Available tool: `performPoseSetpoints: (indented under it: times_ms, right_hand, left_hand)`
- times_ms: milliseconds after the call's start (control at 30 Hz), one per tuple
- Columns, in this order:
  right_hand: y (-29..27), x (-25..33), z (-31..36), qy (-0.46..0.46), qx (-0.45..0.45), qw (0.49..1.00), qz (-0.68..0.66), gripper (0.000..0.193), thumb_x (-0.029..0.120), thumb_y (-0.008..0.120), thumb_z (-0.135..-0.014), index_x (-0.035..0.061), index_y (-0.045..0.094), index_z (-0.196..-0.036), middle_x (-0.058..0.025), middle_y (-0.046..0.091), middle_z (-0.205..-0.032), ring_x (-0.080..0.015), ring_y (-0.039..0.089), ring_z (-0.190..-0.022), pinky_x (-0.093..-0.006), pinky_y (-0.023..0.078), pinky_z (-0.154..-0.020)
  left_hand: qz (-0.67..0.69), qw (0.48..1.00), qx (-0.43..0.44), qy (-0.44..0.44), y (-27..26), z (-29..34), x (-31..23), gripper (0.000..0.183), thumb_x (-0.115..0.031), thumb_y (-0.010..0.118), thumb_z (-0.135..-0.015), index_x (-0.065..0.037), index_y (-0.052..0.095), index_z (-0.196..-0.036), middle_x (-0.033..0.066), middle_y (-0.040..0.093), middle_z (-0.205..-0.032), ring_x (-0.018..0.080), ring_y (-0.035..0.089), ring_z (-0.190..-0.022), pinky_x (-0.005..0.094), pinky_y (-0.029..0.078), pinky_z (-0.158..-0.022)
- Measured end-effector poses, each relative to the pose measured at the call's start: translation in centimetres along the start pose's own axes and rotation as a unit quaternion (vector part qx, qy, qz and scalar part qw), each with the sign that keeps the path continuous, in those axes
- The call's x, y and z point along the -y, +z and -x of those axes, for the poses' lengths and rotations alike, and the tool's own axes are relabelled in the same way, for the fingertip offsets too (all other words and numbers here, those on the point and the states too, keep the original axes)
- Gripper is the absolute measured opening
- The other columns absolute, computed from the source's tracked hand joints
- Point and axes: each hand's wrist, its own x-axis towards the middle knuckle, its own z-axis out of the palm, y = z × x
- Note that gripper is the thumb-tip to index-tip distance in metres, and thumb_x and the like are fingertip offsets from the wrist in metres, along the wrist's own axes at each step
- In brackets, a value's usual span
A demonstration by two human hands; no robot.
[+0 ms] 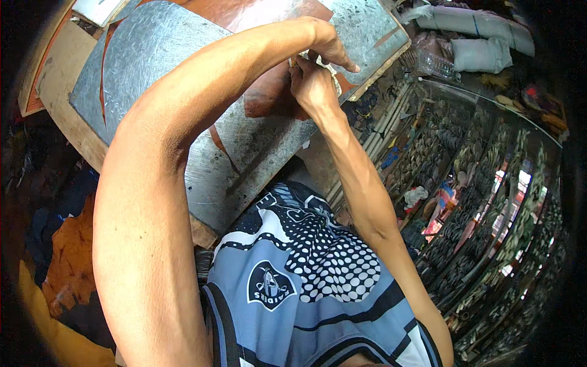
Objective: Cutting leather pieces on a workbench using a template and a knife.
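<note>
Both of my hands are close together at the far right part of a metal-topped table [208,177]. My left hand [329,46] reaches over from the left, with at least one finger stretched out and pointing down to the right. Just below it, my right hand [313,85] is closed, its fingers curled; what it grips is hidden. A pale, irregular-edged piece [335,74] shows between and beside the hands, too covered to name. Under them lies a reddish-brown leather sheet [266,95], shiny and partly in shadow.
Thin brown leather strips [224,148] lie on the metal. Wooden boards [58,79] edge the table at left. Wrapped white rolls [483,55] sit at the far right, above a rack densely filled with dark metal pieces [471,177]. Orange-brown leather [73,263] lies low at left.
</note>
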Motion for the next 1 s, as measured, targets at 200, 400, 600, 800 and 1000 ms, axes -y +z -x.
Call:
performPoseSetpoints:
  times_ms: [200,400,600,800,1000]
  right_hand:
    - [0.6,-1.0,-0.1,-0.004,0.021,1.0,0.018,0.027,0.021,0.057,-0.091,0.0081,0.069,-0.112,-0.0271,0.068,-0.095,-0.0444,0.066,-0.09,-0.049,0.054,-0.082]
    - [-1.8,0.1,1.1,0.036,0.086,0.995,0.021,0.028,0.02,0.056,-0.09,0.0064,0.069,-0.109,-0.0269,0.068,-0.095,-0.0437,0.066,-0.09,-0.0494,0.053,-0.083]
    - [-3.7,-0.7,3.7,0.064,0.118,0.991,0.011,0.029,0.019,0.055,-0.088,0.0032,0.07,-0.108,-0.0273,0.067,-0.095,-0.043,0.066,-0.092,-0.0484,0.052,-0.084]
    - [-4.9,0.0,4.7,0.06,0.14,0.988,-0.011,0.031,0.02,0.058,-0.086,0.0,0.069,-0.107,-0.0264,0.067,-0.099,-0.042,0.065,-0.095,-0.0455,0.051,-0.086]
    - [-5.6,-0.1,5.6,0.08,0.143,0.986,-0.015,0.032,0.02,0.06,-0.085,-0.0011,0.068,-0.108,-0.0266,0.067,-0.101,-0.0414,0.065,-0.098,-0.044,0.051,-0.088]
  left_hand:
    - [0.049,0.998,-0.014,0.023,0.3,-2.0,1.1,0.095,-0.078,0.034,-0.088,-0.009,0.027,-0.153,0.0145,0.025,-0.159,0.0315,0.021,-0.147,0.0436,0.014,-0.121]
    - [-0.046,0.998,-0.051,-0.013,1.0,1.1,0.1,0.099,-0.081,0.035,-0.086,-0.007,0.029,-0.152,0.017,0.029,-0.157,0.03,0.02,-0.148,0.0409,0.015,-0.12]
    - [-0.069,0.989,-0.128,0.039,2.9,1.4,0.2,0.096,-0.081,0.031,-0.087,-0.008,0.039,-0.148,0.0179,0.038,-0.152,0.0327,0.028,-0.145,0.0445,0.02,-0.119]
    - [-0.089,0.984,-0.148,0.034,3.3,0.2,1.3,0.093,-0.08,0.029,-0.088,-0.011,0.037,-0.15,0.0164,0.037,-0.153,0.0321,0.027,-0.145,0.0459,0.019,-0.119]
    - [-0.121,0.976,-0.17,0.062,4.2,1.5,1.3,0.076,-0.067,0.034,-0.091,-0.011,0.043,-0.142,0.0158,0.041,-0.149,0.031,0.032,-0.141,0.0446,0.024,-0.115]
